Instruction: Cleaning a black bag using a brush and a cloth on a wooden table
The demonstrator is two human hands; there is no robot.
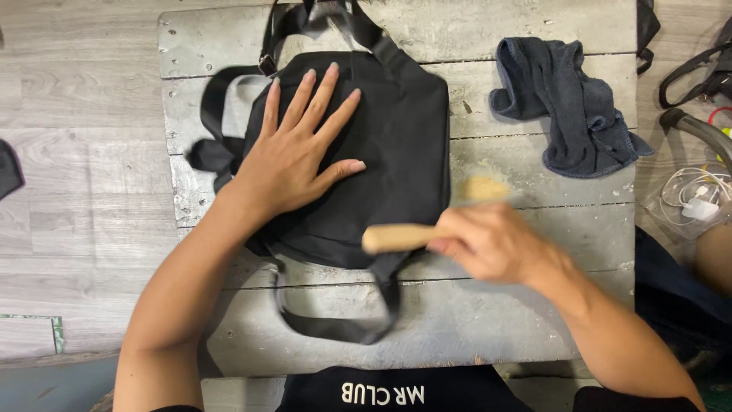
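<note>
Black fabric bag (396, 152) lies flat under the spread left hand (293, 160); right hand (488, 244) grips a wooden brush (404, 236).

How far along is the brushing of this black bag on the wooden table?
Done: the black bag lies flat on the wooden table, and what shows of its fabric looks free of marks. In hand: the left hand presses it down while the right hand grips a wooden brush, blurred at the bag's right edge. Left: how much is brushed cannot be told; the dark cloth lies apart.
</note>
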